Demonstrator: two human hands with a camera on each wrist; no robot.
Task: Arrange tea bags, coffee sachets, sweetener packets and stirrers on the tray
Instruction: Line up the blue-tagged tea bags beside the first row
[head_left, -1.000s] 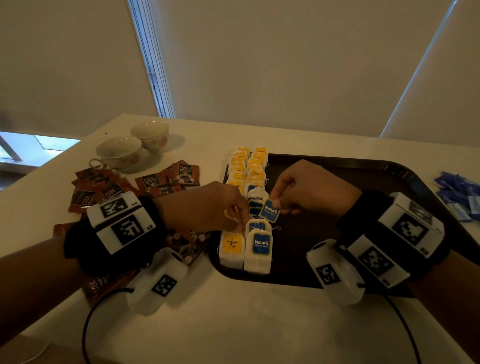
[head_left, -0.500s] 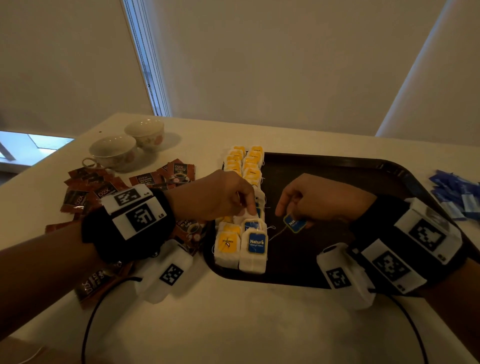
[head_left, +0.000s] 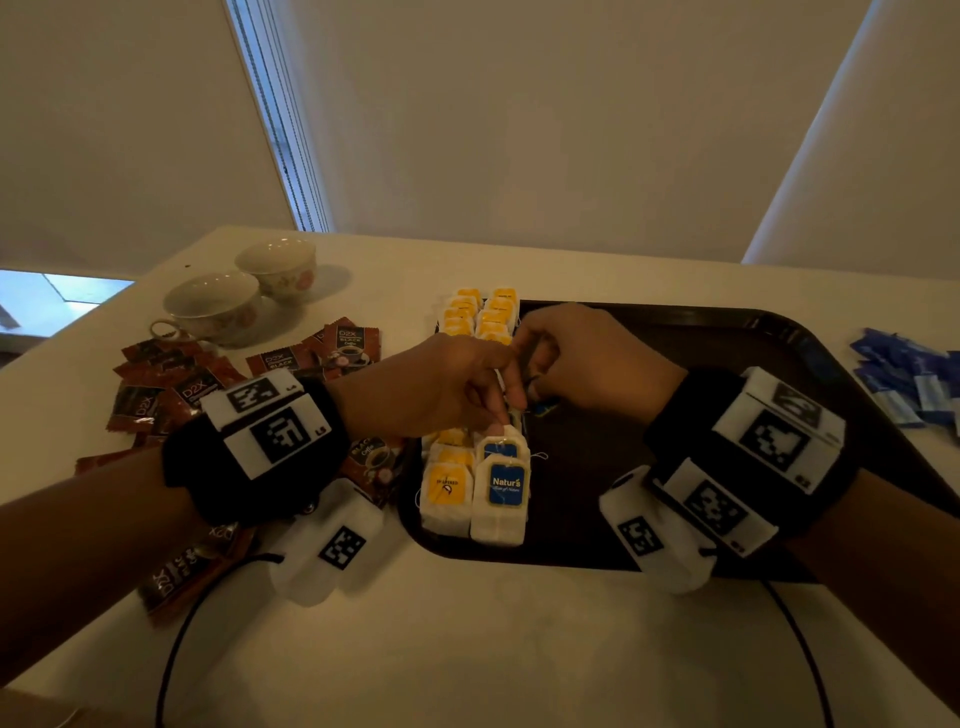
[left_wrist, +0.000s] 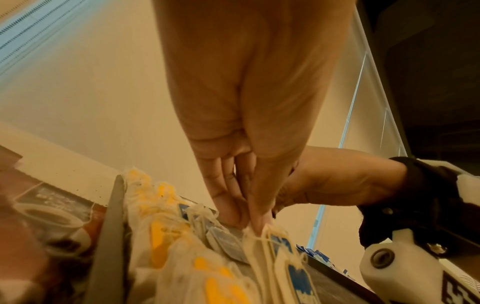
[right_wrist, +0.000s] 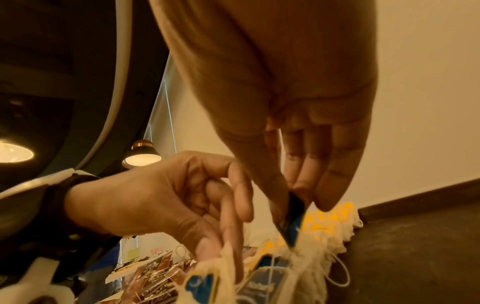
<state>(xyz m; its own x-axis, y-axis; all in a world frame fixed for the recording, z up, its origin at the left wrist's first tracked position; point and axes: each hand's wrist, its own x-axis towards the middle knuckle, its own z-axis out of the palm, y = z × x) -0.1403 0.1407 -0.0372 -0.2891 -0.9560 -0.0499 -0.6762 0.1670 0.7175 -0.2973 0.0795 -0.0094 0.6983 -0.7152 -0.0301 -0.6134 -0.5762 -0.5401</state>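
Two rows of tea bags (head_left: 480, 317) with yellow and blue tags line the left edge of the dark tray (head_left: 597, 499). My left hand (head_left: 506, 422) reaches down into the nearer part of the row. Its thumb and fingers pinch the top of a white tea bag (left_wrist: 262, 232) just behind the front blue-tagged bag (head_left: 501, 493). Close beside it, my right hand (head_left: 540, 404) pinches a small blue tea bag tag (right_wrist: 293, 218) on its string, right above the row. Both hands hide the bags under them.
Brown coffee sachets (head_left: 343, 349) lie scattered on the table left of the tray. Two cups (head_left: 215, 307) stand behind them. Blue sweetener packets (head_left: 909, 376) are heaped off the tray's right side. The right part of the tray shows bare dark surface.
My right hand, which had drawn the blue tag out to the right over the tray, has brought it back to the row beside my left hand. The left hand stays on the bags.
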